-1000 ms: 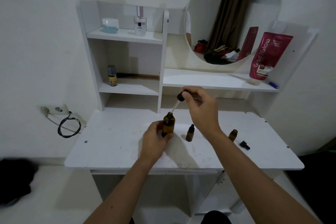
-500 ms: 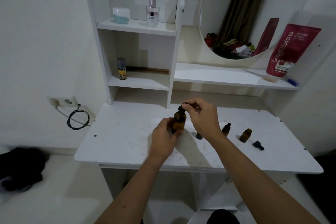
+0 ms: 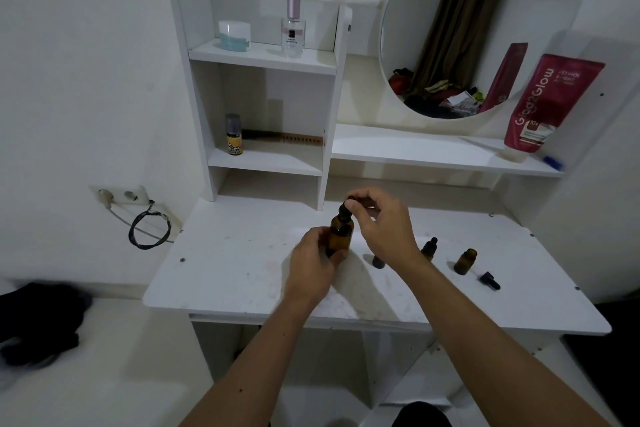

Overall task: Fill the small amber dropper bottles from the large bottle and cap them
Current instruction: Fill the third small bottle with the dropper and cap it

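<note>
On the table (image 3: 242,274), the large bottle (image 3: 340,236) stands near the middle, the left hand (image 3: 313,262) at its left side and the right hand (image 3: 382,225) over its top. Right of the large bottle stand a capped small bottle (image 3: 429,248) and, farther right, an uncapped small bottle (image 3: 465,261); a loose dropper cap (image 3: 489,280) lies rightmost. Another small bottle (image 3: 378,261) stands just right of the large bottle, partly hidden by the right wrist. The shelf unit (image 3: 263,62) rises behind the large bottle
</note>
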